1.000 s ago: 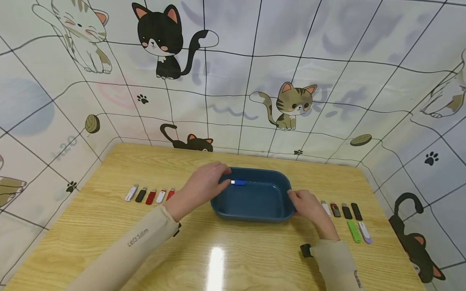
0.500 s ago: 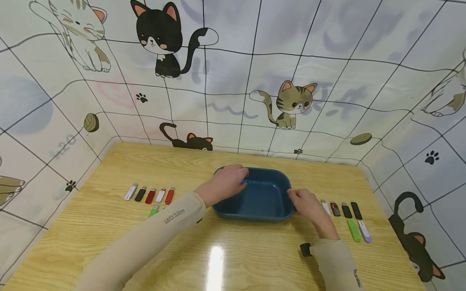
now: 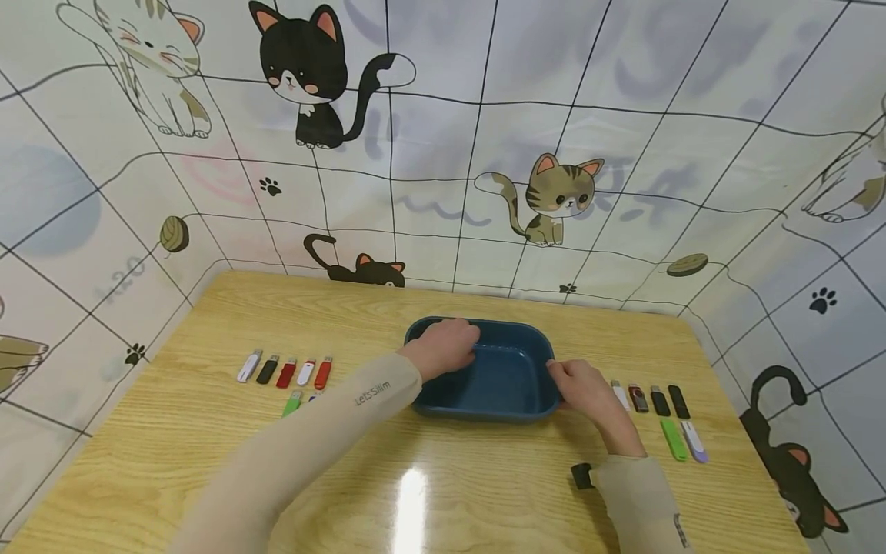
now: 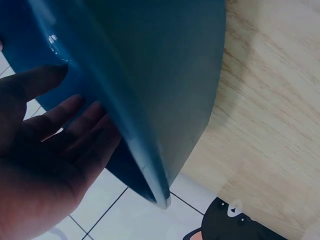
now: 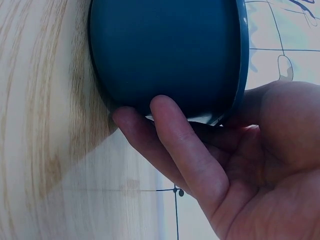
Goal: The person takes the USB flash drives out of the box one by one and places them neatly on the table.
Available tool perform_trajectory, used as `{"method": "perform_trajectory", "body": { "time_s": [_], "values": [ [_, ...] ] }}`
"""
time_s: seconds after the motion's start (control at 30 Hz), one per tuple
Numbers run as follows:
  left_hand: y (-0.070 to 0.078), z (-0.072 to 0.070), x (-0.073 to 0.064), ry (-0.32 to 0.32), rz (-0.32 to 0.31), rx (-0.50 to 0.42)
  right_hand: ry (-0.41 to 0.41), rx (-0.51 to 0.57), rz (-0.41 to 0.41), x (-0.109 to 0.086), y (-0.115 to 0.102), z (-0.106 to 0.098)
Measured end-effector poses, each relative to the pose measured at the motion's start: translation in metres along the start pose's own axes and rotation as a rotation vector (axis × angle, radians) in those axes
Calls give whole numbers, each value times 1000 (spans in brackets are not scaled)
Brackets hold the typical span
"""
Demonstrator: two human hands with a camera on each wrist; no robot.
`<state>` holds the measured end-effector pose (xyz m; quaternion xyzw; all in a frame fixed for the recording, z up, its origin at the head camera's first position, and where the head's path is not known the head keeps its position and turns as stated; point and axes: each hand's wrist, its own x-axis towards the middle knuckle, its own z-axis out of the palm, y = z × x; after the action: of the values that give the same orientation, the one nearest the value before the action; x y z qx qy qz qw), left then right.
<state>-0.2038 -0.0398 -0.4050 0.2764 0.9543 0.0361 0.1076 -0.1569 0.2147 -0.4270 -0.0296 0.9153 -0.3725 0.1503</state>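
Note:
A deep blue rectangular plastic bin (image 3: 514,373) stands on the wooden table. My left hand (image 3: 444,348) reaches over its left part, fingers down inside. In the left wrist view the thumb (image 4: 47,80) stands apart from the slightly bent fingers, and the bin's rim hides part of them. A blue USB stick seen earlier in the bin is out of sight now. My right hand (image 3: 584,391) grips the bin's right rim, thumb on top. From the right wrist view, two of its fingers (image 5: 172,130) lie against the outer wall.
Several USB sticks lie in rows at the left, among them a red one (image 3: 323,372) and a green one (image 3: 292,402). At the right, beyond my right hand, lie more, including a green one (image 3: 673,439) and a white-purple one (image 3: 694,442). A cat-print backdrop (image 3: 443,146) borders the table.
My left hand has moved right and farther into the bin. The blue USB stick, visible a second ago near its fingertips, has gone from view. The right hand keeps its hold.

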Motion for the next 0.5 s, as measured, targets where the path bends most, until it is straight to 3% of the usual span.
{"method": "perform_trajectory", "body": {
  "time_s": [0.23,0.5],
  "values": [
    [4,5,6,-38,-29,7,0,2,0,-1,-1,0],
    [5,10,6,-35,-30,47,-1,1,3,0,1,0]
  ]
}}
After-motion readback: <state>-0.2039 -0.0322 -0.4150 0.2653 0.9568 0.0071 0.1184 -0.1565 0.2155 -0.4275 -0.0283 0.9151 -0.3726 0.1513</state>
